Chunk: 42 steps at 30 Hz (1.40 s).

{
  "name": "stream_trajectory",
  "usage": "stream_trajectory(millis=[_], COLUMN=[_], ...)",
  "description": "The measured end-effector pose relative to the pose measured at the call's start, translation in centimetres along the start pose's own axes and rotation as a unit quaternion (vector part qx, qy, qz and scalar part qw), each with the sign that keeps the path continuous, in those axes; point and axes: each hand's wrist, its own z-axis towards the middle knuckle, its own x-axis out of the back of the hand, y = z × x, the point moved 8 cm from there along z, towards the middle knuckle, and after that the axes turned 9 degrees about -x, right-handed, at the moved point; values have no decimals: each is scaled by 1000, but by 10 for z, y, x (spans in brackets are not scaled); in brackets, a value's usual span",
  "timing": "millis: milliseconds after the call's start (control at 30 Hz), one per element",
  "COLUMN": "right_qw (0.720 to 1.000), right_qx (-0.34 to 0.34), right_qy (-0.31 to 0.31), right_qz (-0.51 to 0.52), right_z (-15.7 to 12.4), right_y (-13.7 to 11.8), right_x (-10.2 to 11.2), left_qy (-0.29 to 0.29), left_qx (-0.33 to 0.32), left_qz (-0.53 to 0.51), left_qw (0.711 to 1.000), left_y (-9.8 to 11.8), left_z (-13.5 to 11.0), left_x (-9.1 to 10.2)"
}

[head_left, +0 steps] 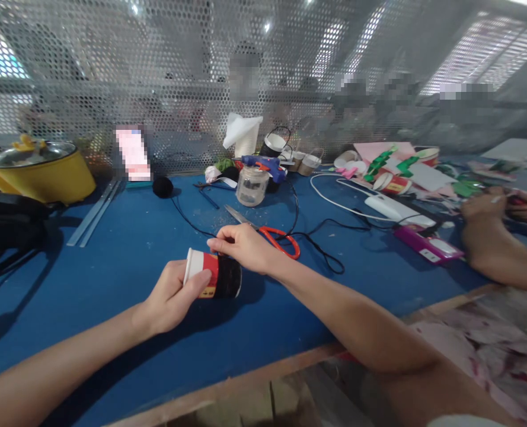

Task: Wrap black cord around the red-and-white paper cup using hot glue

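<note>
My left hand is wrapped round a paper cup, which lies tilted on its side with its white rim to the left. Black yarn covers the half of the cup away from that rim. At the cup's upper side, my right hand pinches the strand of yarn, its thumb and forefinger together. From there the strand runs back to a black yarn ball. Just behind my right hand lie scissors with orange handles, blades pointing left.
A clear jar and a blue glue gun stand at the back. Glue sticks and a yellow pot are left. A power strip, purple box, paper scraps and another person's arm are right.
</note>
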Motion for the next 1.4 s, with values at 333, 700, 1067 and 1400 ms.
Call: stream_trajectory(millis=[333, 700, 1067, 1400], right_qw=[991, 996, 992, 980], right_qx=[-95, -2, 2, 169], right_qy=[-8, -63, -89, 51], right_qz=[89, 58, 93, -93], right_z=[11, -4, -4, -13], right_y=[25, -1, 0, -22], right_x=[5, 2, -2, -2], left_qy=[123, 159, 144, 168], left_qx=[220, 196, 126, 207], left_qz=[-267, -283, -225, -352], left_qw=[930, 925, 955, 897], left_y=[-35, -55, -48, -62], left_z=[0, 8, 10, 15], left_x=[-1, 8, 17, 14])
